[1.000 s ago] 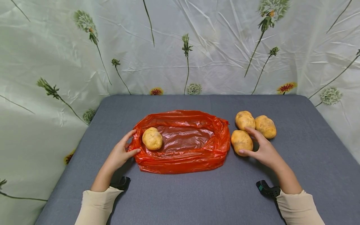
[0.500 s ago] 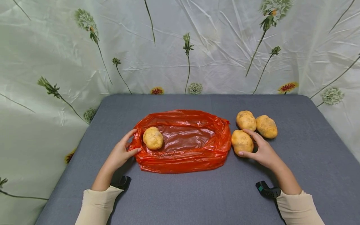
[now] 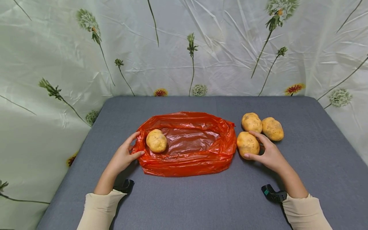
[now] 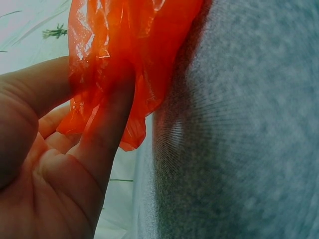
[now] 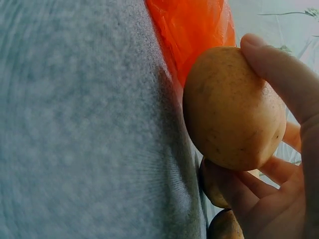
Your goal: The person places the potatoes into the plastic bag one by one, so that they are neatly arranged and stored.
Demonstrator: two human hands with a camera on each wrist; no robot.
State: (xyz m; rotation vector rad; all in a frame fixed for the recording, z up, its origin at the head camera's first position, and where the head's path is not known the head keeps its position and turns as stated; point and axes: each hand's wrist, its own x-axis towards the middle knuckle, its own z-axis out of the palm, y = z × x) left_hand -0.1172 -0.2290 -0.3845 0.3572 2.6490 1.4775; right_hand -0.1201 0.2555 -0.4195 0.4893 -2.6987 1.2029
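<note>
Red plastic bag (image 3: 187, 166) lies open, one potato (image 3: 156, 141) inside, left hand (image 3: 123, 157) pinching its left end; right hand (image 3: 269, 155) grips another potato (image 3: 246, 145) beside its right end. Picking up seems in hand, probably calling for a secure lift next.

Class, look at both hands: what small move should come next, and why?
Probably the right hand should lift its potato higher than the red bag: it grips that potato just outside the bag's right end, while the left hand holds the opposite end and the bag's mouth lies open.
</note>
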